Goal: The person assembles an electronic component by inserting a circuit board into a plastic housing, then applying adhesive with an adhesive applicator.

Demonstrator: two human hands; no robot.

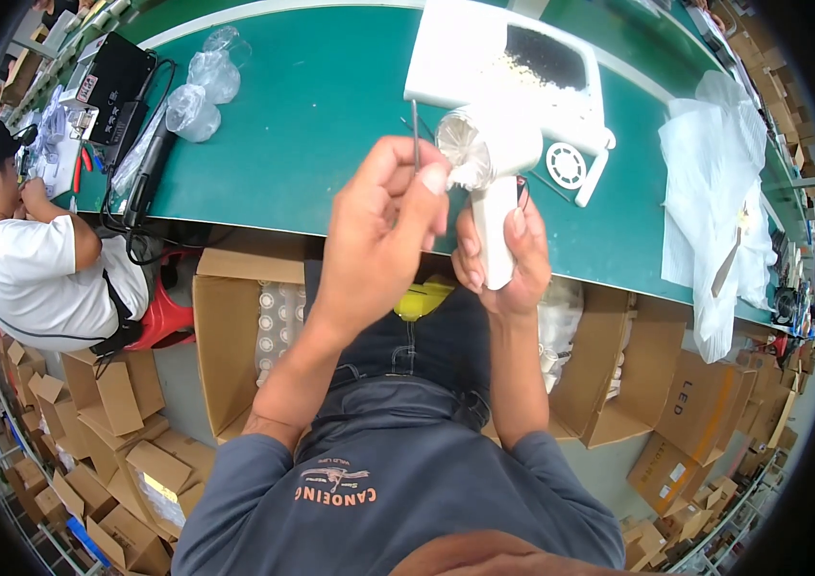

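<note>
My left hand (378, 235) is closed, pinching a thin dark metal tool (415, 130) between thumb and fingers; its tip points away from me and its exact kind does not show. My right hand (508, 252) wraps round the handle of a white handheld fan (496, 235), held up over the table's near edge. The fan's round head faces left, and silvery blades (465, 149) show in its opening, close beside my left fingertips. A small patch of red and black, perhaps wires, shows at the handle's top. Right of the fan, a round white grille (566, 166) lies on the green table (282, 144).
Behind the fan sits a white tray (446, 62) with small pale bits in its dark recess. Clear plastic cups (194, 113), a black box (114, 82) and white plastic bags (715, 202) lie around. Cartons (230, 355) stand below; a co-worker (37, 250) sits left.
</note>
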